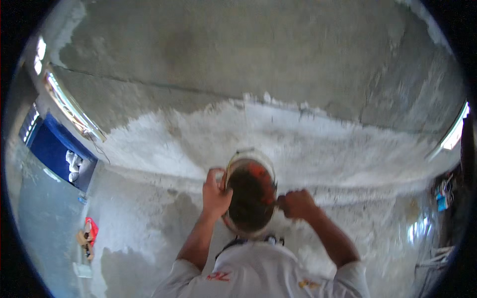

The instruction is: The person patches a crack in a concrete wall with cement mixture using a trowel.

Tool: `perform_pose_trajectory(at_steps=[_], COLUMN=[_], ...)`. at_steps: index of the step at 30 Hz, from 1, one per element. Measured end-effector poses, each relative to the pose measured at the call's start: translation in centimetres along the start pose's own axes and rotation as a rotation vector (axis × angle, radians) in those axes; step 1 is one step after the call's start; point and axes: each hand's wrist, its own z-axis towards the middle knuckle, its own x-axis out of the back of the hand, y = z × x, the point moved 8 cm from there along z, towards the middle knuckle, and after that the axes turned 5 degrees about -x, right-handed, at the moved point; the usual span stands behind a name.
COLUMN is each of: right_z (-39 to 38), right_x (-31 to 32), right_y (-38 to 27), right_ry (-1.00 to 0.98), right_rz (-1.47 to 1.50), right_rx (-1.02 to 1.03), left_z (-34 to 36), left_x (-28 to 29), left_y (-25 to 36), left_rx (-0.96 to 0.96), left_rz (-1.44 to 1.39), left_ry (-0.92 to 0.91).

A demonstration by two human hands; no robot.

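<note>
Bucket (242, 160) between hands, longer axis of mouth running away from torso (258, 270); left hand (216, 196) pinches left rim, right hand (298, 204) at right rim, grip unclear.

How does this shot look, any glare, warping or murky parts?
Head view: the left window and right window are blown out; glare shines off the floor at right; fisheye curves the wall's base, with black corners; the bucket's contents are too dark to make out.
</note>
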Motion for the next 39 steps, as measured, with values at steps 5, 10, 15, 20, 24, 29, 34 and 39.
perform_pose_trajectory(at_steps=[5, 10, 15, 20, 24, 29, 34, 39], right_z=[0.8, 0.8, -0.2, -1.2, 0.0, 0.1, -0.1, 1.6], right_x=[2.4, 3.3, 3.1, 5.8, 6.8, 3.4, 2.4, 2.8], right_y=[-0.5, -2.5, -2.6, 0.7, 0.4, -4.9, -5.1, -4.2], right_ry=[0.150, 0.210, 0.218, 0.219, 0.420, 0.631, 0.421, 0.605], right_rz=[0.016, 0.009, 0.052, -0.005, -0.023, -0.058, -0.002, 0.057], right_rx=[0.020, 0.041, 0.023, -0.220, -0.190, -0.141, -0.196, -0.369], left_z=[2.2, 3.5, 4.4, 5.4, 5.9, 6.9, 7.6, 8.8], left_x=[-1.4, -1.5, -2.3, -1.5, -1.9, -2.1, -1.4, -1.1], left_y=[0.9, 2.8, 1.5, 1.9, 0.6, -2.0, -2.6, -3.0], left_rx=[0.049, -0.005, -0.037, -0.031, -0.052, 0.023, 0.066, 0.048], left_rz=[-0.311, -0.380, -0.350, -0.298, -0.384, -0.505, -0.460, -0.519], left_ry=[-0.128, -0.228, -0.299, -0.344, -0.394, -0.388, -0.390, -0.450])
